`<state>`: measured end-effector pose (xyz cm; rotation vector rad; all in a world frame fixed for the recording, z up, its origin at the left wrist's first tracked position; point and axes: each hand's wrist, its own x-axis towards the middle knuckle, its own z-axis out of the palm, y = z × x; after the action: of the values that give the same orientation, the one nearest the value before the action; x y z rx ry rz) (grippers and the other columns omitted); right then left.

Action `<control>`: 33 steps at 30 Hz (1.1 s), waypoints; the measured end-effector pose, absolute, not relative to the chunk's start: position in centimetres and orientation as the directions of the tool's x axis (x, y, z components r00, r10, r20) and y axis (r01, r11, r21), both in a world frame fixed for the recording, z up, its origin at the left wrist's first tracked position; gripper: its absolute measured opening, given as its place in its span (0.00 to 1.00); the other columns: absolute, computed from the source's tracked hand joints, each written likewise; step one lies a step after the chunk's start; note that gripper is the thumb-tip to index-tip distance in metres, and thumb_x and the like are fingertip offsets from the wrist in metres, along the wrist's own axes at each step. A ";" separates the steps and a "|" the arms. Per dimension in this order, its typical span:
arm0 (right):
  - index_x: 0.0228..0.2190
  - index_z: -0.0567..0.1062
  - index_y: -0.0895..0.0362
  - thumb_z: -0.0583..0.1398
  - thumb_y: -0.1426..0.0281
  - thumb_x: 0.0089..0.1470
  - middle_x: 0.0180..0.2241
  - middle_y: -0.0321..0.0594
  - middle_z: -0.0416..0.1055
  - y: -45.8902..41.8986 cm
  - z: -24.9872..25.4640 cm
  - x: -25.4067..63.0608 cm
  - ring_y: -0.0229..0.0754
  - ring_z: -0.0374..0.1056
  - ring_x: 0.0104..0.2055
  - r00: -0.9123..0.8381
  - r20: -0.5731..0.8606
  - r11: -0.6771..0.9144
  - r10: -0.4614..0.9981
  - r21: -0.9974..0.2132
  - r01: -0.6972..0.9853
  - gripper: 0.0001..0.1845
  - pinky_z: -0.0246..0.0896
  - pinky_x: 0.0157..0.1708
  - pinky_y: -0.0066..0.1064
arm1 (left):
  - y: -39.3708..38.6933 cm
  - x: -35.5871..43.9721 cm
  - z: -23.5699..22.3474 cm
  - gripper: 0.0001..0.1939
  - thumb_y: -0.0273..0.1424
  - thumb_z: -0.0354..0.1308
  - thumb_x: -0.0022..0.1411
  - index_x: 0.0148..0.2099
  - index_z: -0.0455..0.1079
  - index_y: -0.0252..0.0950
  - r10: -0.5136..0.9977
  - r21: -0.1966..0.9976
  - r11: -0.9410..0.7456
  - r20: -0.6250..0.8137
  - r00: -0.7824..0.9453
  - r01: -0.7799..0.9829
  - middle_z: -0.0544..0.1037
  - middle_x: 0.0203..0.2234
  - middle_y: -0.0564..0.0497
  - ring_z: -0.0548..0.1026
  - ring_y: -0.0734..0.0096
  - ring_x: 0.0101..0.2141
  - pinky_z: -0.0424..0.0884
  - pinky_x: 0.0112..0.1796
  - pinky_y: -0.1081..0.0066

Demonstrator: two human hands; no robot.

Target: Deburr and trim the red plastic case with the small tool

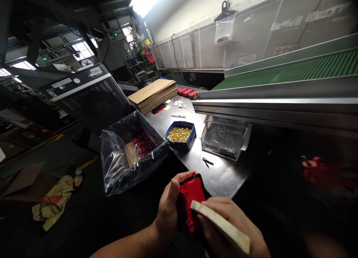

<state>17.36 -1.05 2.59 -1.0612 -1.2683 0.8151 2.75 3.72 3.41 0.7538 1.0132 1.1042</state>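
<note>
Low in the view, my left hand (168,205) grips a red plastic case with a black rim (194,191) by its left side, thumb up along the edge. The case is tilted, and its lower part is partly covered by my hands. At its right, my right hand (235,220) is closed around a pale, off-white flat strip (220,225), whose near edge faces me. The strip's tip lies over the red face; whether it touches cannot be made out. Some of the right fingers are hidden behind the strip.
A blue bin of small brass-coloured parts (180,134) stands on the metal table (190,163). Left of it is a plastic-lined box (134,172) holding red pieces. A clear tray (223,138), black clips (207,162), stacked cardboard (153,92) and a green conveyor (291,71) are beyond.
</note>
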 end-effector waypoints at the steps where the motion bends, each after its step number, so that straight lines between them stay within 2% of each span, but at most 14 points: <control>1: 0.41 0.78 0.45 0.64 0.67 0.59 0.36 0.40 0.77 -1.0 2.4 17.4 0.45 0.75 0.35 0.172 0.338 0.326 0.925 -0.940 0.096 0.07 0.76 0.32 0.34 | 3.7 3.0 3.3 0.43 0.64 0.59 0.56 0.56 0.72 0.31 0.949 0.877 0.314 -0.287 0.128 -0.364 0.76 0.35 0.43 0.72 0.64 0.35 0.69 0.39 0.67; 5: 0.40 0.77 0.45 0.63 0.67 0.60 0.33 0.39 0.77 -0.9 1.8 17.5 0.46 0.75 0.32 0.131 0.389 0.372 0.912 -0.918 0.138 0.06 0.75 0.29 0.37 | 3.7 3.5 2.8 0.44 0.65 0.58 0.56 0.55 0.72 0.30 0.923 0.843 0.385 -0.350 0.160 -0.377 0.74 0.33 0.45 0.70 0.67 0.32 0.67 0.36 0.69; 11: 0.41 0.77 0.47 0.62 0.68 0.61 0.33 0.41 0.76 -0.8 1.5 17.6 0.46 0.75 0.32 0.121 0.430 0.416 0.894 -0.901 0.125 0.06 0.75 0.29 0.36 | 3.5 3.4 2.6 0.46 0.66 0.60 0.53 0.54 0.73 0.28 0.906 0.835 0.424 -0.399 0.143 -0.352 0.74 0.31 0.45 0.70 0.67 0.32 0.67 0.37 0.69; 18: 0.39 0.77 0.48 0.63 0.68 0.59 0.30 0.36 0.77 0.0 0.4 17.3 0.42 0.75 0.30 0.107 0.507 0.486 0.855 -0.856 0.174 0.06 0.74 0.28 0.31 | 3.5 3.0 2.2 0.46 0.66 0.63 0.51 0.53 0.73 0.29 0.881 0.788 0.469 -0.445 0.158 -0.399 0.75 0.32 0.45 0.72 0.67 0.32 0.69 0.37 0.69; 22: 0.39 0.78 0.46 0.63 0.66 0.60 0.35 0.36 0.78 0.4 0.7 18.7 0.42 0.76 0.34 0.166 0.340 0.310 0.926 -0.933 0.182 0.05 0.75 0.34 0.30 | 3.6 2.8 3.0 0.44 0.64 0.65 0.50 0.53 0.74 0.29 0.848 0.719 0.527 -0.483 0.219 -0.453 0.78 0.37 0.42 0.75 0.60 0.37 0.72 0.43 0.64; 24: 0.39 0.78 0.46 0.64 0.65 0.60 0.36 0.36 0.78 0.3 1.1 19.5 0.42 0.76 0.35 0.188 0.303 0.266 0.934 -0.943 0.198 0.04 0.75 0.34 0.30 | 3.6 2.8 3.6 0.44 0.63 0.66 0.50 0.52 0.74 0.29 0.825 0.677 0.564 -0.488 0.286 -0.473 0.79 0.37 0.41 0.76 0.58 0.37 0.72 0.44 0.63; 27: 0.39 0.78 0.46 0.64 0.67 0.59 0.35 0.36 0.78 -0.1 1.9 20.0 0.42 0.76 0.33 0.088 0.349 0.329 0.933 -0.926 0.183 0.05 0.75 0.31 0.31 | 3.7 2.9 3.8 0.42 0.63 0.65 0.51 0.51 0.75 0.29 0.810 0.649 0.586 -0.486 0.328 -0.485 0.79 0.35 0.43 0.76 0.62 0.35 0.72 0.41 0.66; 30: 0.42 0.77 0.47 0.64 0.70 0.59 0.35 0.37 0.78 -0.1 2.4 19.6 0.43 0.75 0.36 -0.052 0.446 0.448 0.894 -0.879 0.165 0.09 0.75 0.33 0.34 | 3.7 2.9 3.3 0.42 0.63 0.66 0.51 0.50 0.75 0.27 0.805 0.650 0.592 -0.503 0.315 -0.476 0.79 0.33 0.43 0.76 0.64 0.34 0.72 0.42 0.68; 33: 0.41 0.77 0.50 0.64 0.73 0.59 0.34 0.36 0.77 0.2 2.4 19.3 0.39 0.74 0.34 -0.035 0.498 0.495 0.867 -0.848 0.188 0.08 0.73 0.33 0.32 | 3.6 3.1 2.9 0.42 0.61 0.68 0.50 0.49 0.76 0.27 0.782 0.615 0.619 -0.542 0.307 -0.489 0.80 0.35 0.42 0.77 0.62 0.35 0.73 0.43 0.67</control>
<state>19.34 0.24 2.40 -0.9484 -1.5371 0.7052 3.06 3.59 2.94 0.3666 0.9249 0.8655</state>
